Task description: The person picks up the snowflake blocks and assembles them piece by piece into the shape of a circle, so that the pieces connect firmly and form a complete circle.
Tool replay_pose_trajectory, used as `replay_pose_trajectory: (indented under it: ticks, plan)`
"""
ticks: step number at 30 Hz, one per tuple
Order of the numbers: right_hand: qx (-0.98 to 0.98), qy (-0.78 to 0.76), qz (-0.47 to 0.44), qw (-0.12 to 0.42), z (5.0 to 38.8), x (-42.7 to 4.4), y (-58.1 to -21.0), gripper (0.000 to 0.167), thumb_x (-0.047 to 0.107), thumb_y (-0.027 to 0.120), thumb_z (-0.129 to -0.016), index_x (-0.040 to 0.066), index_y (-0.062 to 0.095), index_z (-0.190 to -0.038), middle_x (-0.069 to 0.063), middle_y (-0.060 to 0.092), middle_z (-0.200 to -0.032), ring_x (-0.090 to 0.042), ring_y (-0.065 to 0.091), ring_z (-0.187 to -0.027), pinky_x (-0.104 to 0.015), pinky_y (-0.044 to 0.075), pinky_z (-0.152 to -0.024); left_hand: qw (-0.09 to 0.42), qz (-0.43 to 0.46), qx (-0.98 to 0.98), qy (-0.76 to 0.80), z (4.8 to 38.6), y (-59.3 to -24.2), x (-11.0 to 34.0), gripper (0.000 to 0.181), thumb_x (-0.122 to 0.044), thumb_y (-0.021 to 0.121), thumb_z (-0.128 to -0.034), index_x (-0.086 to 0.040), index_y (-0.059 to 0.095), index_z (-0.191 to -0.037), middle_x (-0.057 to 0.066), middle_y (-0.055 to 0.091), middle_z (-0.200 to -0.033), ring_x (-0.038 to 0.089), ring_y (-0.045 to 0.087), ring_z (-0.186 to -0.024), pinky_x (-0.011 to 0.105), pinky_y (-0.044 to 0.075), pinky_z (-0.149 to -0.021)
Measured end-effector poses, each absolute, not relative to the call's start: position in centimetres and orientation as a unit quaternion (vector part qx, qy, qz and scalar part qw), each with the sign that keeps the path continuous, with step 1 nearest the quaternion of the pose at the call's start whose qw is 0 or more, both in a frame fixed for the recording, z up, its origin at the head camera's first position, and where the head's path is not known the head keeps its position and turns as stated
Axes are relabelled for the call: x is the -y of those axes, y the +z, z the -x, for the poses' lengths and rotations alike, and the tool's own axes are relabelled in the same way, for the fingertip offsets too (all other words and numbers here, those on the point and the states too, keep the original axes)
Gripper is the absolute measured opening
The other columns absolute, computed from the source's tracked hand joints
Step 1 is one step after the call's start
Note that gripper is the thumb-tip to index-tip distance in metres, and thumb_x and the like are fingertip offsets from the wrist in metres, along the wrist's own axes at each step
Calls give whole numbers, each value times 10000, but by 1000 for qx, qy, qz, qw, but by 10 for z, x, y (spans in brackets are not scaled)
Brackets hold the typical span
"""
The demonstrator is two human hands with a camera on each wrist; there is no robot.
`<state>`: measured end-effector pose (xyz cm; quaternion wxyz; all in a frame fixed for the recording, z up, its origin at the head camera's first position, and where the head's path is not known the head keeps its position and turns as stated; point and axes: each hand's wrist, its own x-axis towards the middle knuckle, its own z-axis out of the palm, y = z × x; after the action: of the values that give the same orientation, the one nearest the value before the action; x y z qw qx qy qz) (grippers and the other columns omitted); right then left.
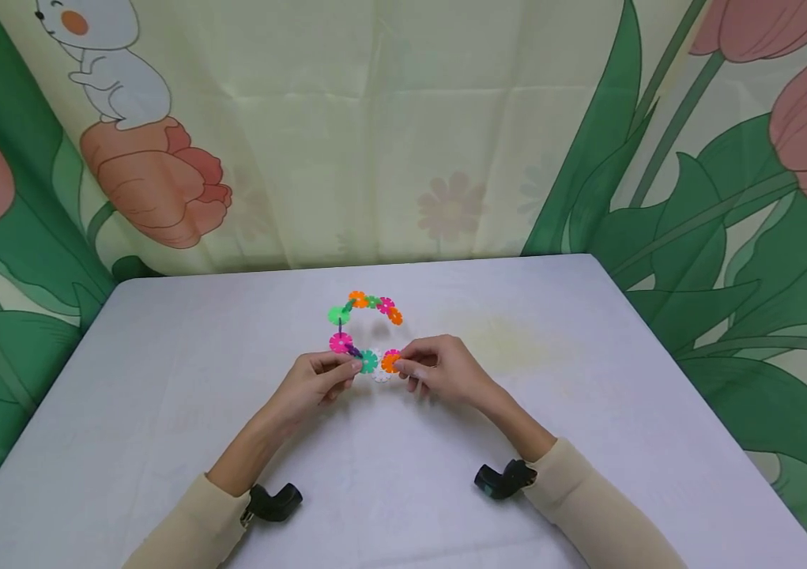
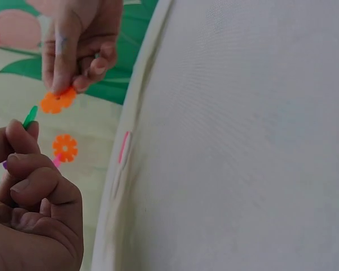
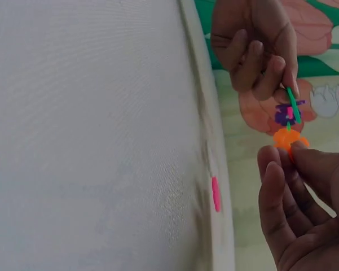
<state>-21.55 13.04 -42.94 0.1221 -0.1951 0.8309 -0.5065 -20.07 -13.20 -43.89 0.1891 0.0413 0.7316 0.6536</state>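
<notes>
Your left grip (image 1: pixel 322 376) pinches the teal disc (image 1: pixel 371 362) ending a flower-disc chain (image 1: pixel 340 343); your right grip (image 1: pixel 448 369) pinches an orange disc (image 1: pixel 390 363) just beside it. The chain curves toward the worktop's (image 1: pixel 182 395) far edge.

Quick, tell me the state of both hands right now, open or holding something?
Left hand: closed, pinching a teal flower-shaped piece.
Right hand: closed, pinching an orange flower-shaped piece.
</notes>
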Motion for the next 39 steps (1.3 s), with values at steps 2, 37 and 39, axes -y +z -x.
replay_pose_trajectory:
  ticks: [2, 37, 39]
  plan:
    - [-820, -524, 201, 115, 215, -132, -428, 137, 178, 757, -988, 67, 787, -1062, -197, 765, -905, -307, 742, -726, -391, 627, -645, 189, -40, -731, 654, 200, -439, 131, 328, -260, 702, -1029, 54, 690, -1124, -48, 586, -747, 103, 426, -646, 226, 356, -583]
    - [-801, -549, 235, 52, 210, -128, -430, 132, 79, 812, -919, 45, 819, -1046, -139, 808, -898, -356, 793, -812, -427, 654, -724, 208, -32, -723, 658, 198, -439, 128, 323, -286, 710, -1023, 29, 711, -1095, -52, 588, -742, 121, 433, -666, 227, 343, -583]
    - [-802, -546, 238, 47, 210, -127, -430, 128, 76, 814, -916, 45, 821, -1040, -132, 809, -894, -345, 794, -806, -410, 654, -722, 208, -34, -723, 658, 198, -439, 129, 313, -287, 710, -1024, 21, 714, -1084, -53, 586, -741, 120, 433, -665, 230, 341, -580]
